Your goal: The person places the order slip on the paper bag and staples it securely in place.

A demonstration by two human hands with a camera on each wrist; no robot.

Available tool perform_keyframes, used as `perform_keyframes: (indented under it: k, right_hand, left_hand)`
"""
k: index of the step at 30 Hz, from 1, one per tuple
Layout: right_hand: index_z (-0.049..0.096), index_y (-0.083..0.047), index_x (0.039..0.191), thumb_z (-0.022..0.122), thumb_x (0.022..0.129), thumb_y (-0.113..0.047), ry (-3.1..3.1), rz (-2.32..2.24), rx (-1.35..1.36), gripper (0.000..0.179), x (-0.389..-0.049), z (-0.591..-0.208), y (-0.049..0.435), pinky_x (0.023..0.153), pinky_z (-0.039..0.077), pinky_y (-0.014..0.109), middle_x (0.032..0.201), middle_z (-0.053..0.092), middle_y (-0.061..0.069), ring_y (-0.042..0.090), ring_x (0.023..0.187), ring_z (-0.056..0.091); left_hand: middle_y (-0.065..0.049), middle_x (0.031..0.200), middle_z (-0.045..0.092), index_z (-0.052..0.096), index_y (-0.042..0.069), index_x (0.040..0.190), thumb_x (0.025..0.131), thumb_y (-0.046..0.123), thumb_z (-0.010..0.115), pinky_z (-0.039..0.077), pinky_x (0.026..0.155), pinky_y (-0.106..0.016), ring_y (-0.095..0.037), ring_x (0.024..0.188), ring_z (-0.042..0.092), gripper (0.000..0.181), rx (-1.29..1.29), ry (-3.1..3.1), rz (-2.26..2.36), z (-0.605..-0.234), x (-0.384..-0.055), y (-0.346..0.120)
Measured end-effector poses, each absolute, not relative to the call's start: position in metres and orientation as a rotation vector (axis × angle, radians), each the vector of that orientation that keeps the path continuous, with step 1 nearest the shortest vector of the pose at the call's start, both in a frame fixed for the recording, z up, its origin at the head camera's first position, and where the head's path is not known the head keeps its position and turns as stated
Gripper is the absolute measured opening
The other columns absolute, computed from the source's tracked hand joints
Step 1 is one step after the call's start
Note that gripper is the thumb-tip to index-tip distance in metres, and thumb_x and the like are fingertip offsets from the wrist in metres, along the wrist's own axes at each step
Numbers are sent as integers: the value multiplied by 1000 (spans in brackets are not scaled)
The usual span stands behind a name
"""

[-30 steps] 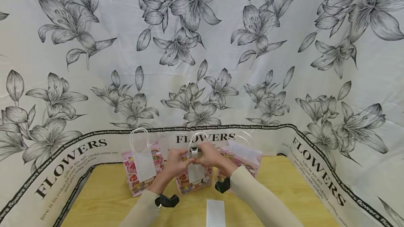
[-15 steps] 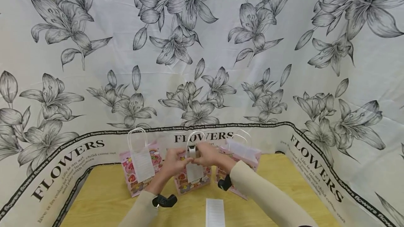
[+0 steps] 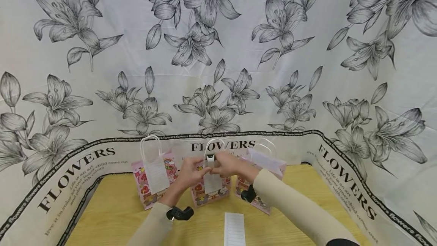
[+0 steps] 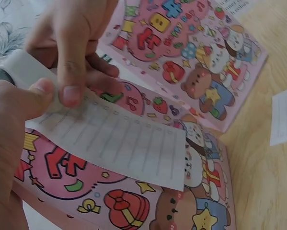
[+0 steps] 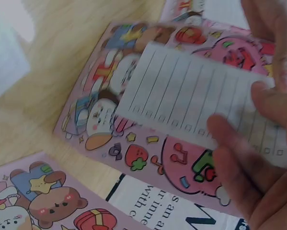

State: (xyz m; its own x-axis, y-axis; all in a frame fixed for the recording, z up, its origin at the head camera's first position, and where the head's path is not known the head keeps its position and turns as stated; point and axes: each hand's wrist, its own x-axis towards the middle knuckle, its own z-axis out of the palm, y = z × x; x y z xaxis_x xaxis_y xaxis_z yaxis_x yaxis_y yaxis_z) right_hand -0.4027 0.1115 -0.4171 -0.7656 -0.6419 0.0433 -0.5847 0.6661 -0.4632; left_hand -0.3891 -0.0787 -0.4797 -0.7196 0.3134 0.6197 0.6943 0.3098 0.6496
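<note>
Between both hands, at the top of the middle pink paper bag, is a small white stapler with a dark end. My left hand pinches it from the left and my right hand from the right, the thumbs nearly meeting. A white lined checklist hangs from there down the bag's cartoon-printed front. In the left wrist view both thumbs press on the white strip over the bag's top. The bag's looped white handle stands up behind the hands. The hidden fingertips lie behind the bag's top.
A similar pink bag with a checklist on its front stands to the left. Another bag stands to the right, partly behind the right forearm. A loose checklist sheet lies on the wooden table in front.
The head view has shifted slightly. Both hands stay at the top of the middle bag with the stapler, and the right forearm has swung a little outward.
</note>
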Motion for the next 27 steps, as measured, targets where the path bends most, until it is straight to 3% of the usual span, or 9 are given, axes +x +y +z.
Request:
perform_keyframes:
  k: [3,11,18,21,24,27]
  right_hand:
    - [61,-7,90,75,87,-20,2732,-770,-980,20,-402,-420,110,48,50,27,75,59,1,13,55,58]
    - [67,-5,86,77,84,-16,2715,-982,-977,15,-392,-434,109,45,49,27,63,61,-2,12,48,60]
    - [64,-10,82,80,81,-26,2811,-760,-982,23,-399,-425,107,47,45,24,67,57,-4,9,53,51]
    - [63,-6,81,79,81,-28,2843,-658,-995,27,-404,-420,106,49,49,30,69,60,3,17,55,56]
    - [64,0,104,80,81,-30,2920,-585,-1020,41,-407,-418,105,63,54,36,93,66,11,24,74,63]
    - [51,-1,135,82,79,-33,3011,-484,-1164,71,-406,-420,104,80,53,38,121,61,14,26,98,63]
  left_hand:
    - [-9,95,73,72,5,112,85,11,77,36,39,-19,2,41,40,29,-885,-2187,-1400,-482,-388,-80]
    - [-8,92,73,72,8,112,86,13,76,25,31,-16,5,32,25,26,-915,-2177,-1388,-491,-379,-79]
    - [-8,89,73,73,6,110,86,13,76,30,34,-17,4,33,32,25,-897,-2204,-1313,-486,-383,-82]
    - [-8,91,73,72,6,112,88,17,74,36,38,-18,3,35,39,26,-893,-2238,-1300,-481,-388,-83]
    - [-8,93,73,70,7,116,89,21,73,39,40,-20,0,37,43,30,-886,-2300,-1316,-476,-391,-85]
    - [-4,86,71,71,7,107,88,23,74,40,41,-21,-1,38,43,25,-853,-2362,-1305,-475,-393,-88]
